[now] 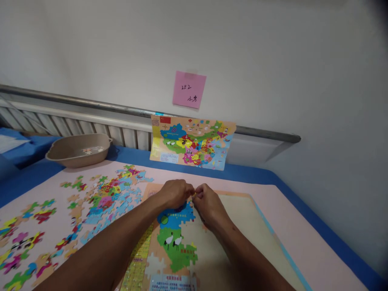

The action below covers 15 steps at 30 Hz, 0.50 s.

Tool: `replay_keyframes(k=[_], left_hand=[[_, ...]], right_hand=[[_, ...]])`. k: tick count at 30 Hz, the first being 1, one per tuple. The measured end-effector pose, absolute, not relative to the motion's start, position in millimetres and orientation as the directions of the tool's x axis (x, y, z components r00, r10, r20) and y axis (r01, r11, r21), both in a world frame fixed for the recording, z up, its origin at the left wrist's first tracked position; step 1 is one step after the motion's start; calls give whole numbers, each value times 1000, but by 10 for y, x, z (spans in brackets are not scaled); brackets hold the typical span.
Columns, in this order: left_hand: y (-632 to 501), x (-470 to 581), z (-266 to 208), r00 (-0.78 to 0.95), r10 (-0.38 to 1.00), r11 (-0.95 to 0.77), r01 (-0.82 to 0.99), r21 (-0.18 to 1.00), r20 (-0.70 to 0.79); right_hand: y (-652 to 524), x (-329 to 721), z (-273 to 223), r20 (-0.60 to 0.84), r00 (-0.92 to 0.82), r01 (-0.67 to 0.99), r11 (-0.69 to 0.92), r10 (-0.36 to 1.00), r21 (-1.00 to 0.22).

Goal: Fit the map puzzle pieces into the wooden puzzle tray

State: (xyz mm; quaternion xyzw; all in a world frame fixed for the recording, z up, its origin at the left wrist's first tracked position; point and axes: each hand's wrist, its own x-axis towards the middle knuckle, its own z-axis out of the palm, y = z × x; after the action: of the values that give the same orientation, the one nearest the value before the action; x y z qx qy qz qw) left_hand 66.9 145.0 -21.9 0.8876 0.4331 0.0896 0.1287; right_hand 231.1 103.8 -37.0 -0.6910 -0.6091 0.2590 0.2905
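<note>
A wooden map puzzle board [242, 226] lies on the pink mat in front of me, with a blue piece [178, 216] and a green piece [177, 248] seated in its left part. My left hand [174, 193] and my right hand [207, 204] meet above the board's far left edge. Their fingertips pinch a small yellowish puzzle piece [194, 194] between them; most of it is hidden by the fingers. Both hands are curled.
Several loose coloured puzzle pieces [103, 198] are scattered over the pink mat to the left. A beige tray [79, 149] stands at the back left. A printed map sheet [192, 141] leans on the wall under a pink sticky note [188, 89]. The table's blue edge [327, 234] runs along the right.
</note>
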Motion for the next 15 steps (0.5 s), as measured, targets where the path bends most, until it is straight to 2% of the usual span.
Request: replay_keyframes(k=[15], left_hand=[[1496,665,-284,578,812,-562,737,375,81]], right_hand=[[1093,2338,-496,-12,101,615,-72,995,-785]])
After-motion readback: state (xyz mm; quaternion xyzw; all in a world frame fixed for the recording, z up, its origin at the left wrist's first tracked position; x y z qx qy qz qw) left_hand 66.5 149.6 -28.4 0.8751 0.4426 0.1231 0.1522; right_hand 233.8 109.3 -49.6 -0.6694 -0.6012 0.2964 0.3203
